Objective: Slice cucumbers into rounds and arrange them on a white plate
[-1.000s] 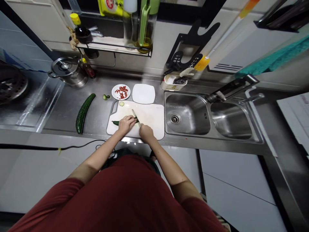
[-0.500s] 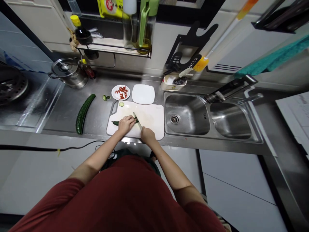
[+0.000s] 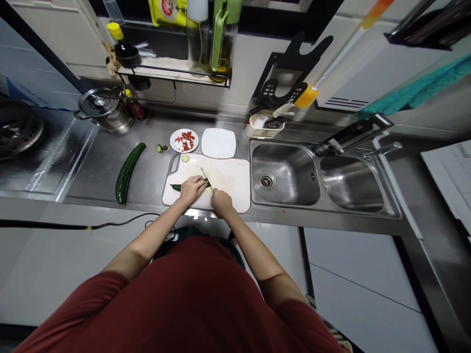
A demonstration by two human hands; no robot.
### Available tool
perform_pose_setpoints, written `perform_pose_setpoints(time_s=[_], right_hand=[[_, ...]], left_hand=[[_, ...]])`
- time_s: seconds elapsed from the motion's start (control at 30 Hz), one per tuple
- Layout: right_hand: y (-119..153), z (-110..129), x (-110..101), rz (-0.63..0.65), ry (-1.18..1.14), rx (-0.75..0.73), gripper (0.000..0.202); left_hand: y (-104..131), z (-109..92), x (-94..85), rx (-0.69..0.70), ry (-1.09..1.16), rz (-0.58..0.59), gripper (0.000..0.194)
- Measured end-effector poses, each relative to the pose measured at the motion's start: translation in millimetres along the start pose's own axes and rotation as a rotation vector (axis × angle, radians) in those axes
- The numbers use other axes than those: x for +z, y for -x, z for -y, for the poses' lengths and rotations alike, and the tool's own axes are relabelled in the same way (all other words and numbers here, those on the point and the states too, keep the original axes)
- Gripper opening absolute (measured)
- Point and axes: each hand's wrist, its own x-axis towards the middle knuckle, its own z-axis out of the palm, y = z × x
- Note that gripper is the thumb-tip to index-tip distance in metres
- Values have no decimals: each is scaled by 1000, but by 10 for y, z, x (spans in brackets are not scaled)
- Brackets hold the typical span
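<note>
On a white cutting board (image 3: 231,181), my left hand (image 3: 193,189) presses down a piece of cucumber (image 3: 175,187), whose dark green end sticks out to the left of the fingers. My right hand (image 3: 221,202) is closed round the handle of a knife (image 3: 204,174). The blade slants up and left, at the cucumber's right end just beside my left fingertips. A pale cucumber slice (image 3: 185,158) lies near the board's top left corner. What is under my left palm is hidden.
A whole cucumber (image 3: 128,172) and small cucumber ends (image 3: 160,148) lie on the steel counter to the left. Behind the board stand a plate of chopped red pieces (image 3: 178,142) and a white square plate (image 3: 218,143). A double sink (image 3: 287,198) adjoins on the right.
My right hand and the knife have shifted slightly up and to the left. My left hand stays on the cucumber in the same place.
</note>
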Motion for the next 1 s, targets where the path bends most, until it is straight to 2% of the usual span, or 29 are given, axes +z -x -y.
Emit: perform_pose_setpoints(time_s=[0.27, 0.67, 1.0], right_hand=[[-146, 59, -23, -14, -19, -13, 26], [-206, 78, -27, -2, -49, -7, 28], [-67, -47, 109, 12, -13, 0, 26]], left_hand=[[1, 5, 1, -3, 3, 4, 29], [9, -1, 1, -3, 11, 12, 29], [-3, -9, -8, -19, 1, 6, 29]])
